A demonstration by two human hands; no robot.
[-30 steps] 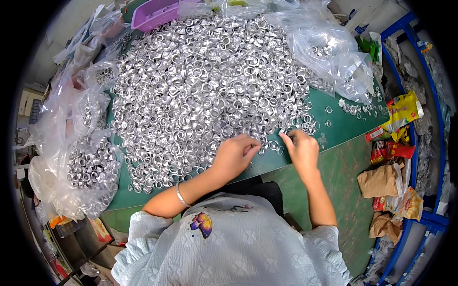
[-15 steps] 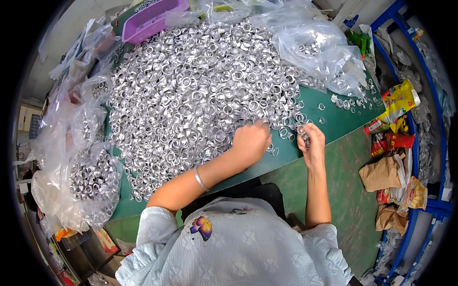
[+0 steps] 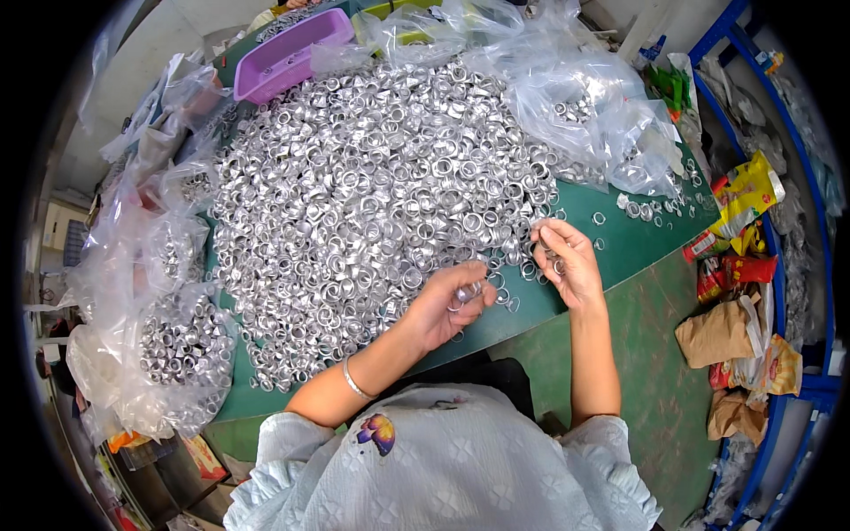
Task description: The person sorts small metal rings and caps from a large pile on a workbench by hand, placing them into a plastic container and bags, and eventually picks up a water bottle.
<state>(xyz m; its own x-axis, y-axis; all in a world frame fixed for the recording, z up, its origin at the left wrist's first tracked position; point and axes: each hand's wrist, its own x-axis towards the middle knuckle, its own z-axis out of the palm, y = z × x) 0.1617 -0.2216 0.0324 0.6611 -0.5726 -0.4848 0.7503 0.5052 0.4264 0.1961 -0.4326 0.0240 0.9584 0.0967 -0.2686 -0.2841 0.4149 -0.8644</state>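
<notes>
Green table (image 3: 637, 243), heaped with silver rings (image 3: 372, 168): left hand (image 3: 434, 311) curls round several, right hand (image 3: 577, 276) loosely clasps more!

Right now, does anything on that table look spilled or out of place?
Some silvery rings lie scattered on the green table at the right, beside a clear plastic bag and apart from the big pile. They look strayed, possibly spilled. I can't tell whether any are damaged.

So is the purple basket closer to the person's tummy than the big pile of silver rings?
No, the purple basket sits at the far side of the pile of silver rings.
</notes>
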